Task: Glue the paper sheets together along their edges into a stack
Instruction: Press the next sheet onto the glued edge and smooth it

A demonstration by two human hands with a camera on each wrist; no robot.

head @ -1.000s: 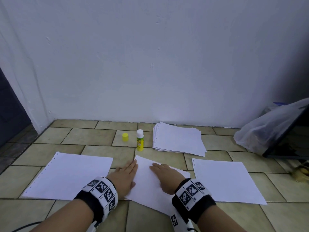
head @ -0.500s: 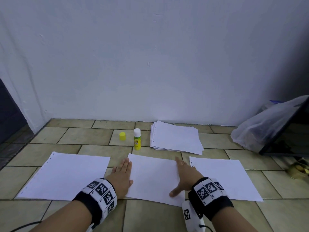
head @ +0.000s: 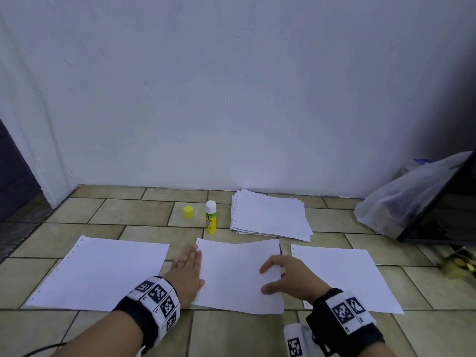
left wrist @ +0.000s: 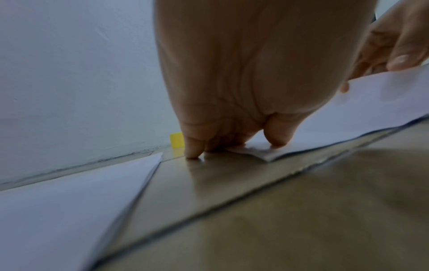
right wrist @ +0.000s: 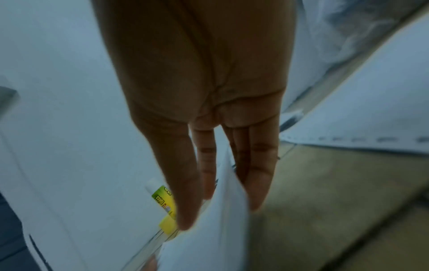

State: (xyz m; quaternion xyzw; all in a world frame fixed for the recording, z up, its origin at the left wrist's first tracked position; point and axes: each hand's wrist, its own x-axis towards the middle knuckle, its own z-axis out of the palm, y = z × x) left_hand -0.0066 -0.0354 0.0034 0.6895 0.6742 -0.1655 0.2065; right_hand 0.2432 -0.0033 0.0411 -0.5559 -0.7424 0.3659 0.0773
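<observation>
**A:** Any writing you can read?

**B:** Only on the glue stick (head: 211, 219). It stands upright on the tiled floor (head: 134, 212), with a white top and a yellow-green label bearing small print that is too small and blurred to read. The wristbands (head: 157, 302) carry black-and-white square marker patterns, no words.

**A:** Take the glue stick as the landmark. Where is the paper?

**B:** The middle sheet (head: 231, 274) lies just in front of it, toward the person: plain white, thin, with small punched holes at its far left corner. Its right edge is lifted off the floor and curves slightly. A left sheet (head: 103, 271) lies flat farther left of the stick, holes running down its left border. A right sheet (head: 342, 274) lies flat to the right. The paper pile (head: 270, 217) sits just right of the stick, near the wall (head: 231, 99), its edges fanned unevenly.

**A:** And the hands?

**B:** The left hand (head: 188, 274) lies flat, fingers straight, at the middle sheet's left edge, the thumb pressing on the paper. The right hand (head: 288, 276) pinches that sheet's right edge, thumb on top and fingers beneath.

**A:** Anything else?

**B:** A yellow cap (head: 188, 212), a short cylinder, stands just left of the stick. A translucent, crinkled plastic bag (head: 401, 199) slumps far to its right.
</observation>
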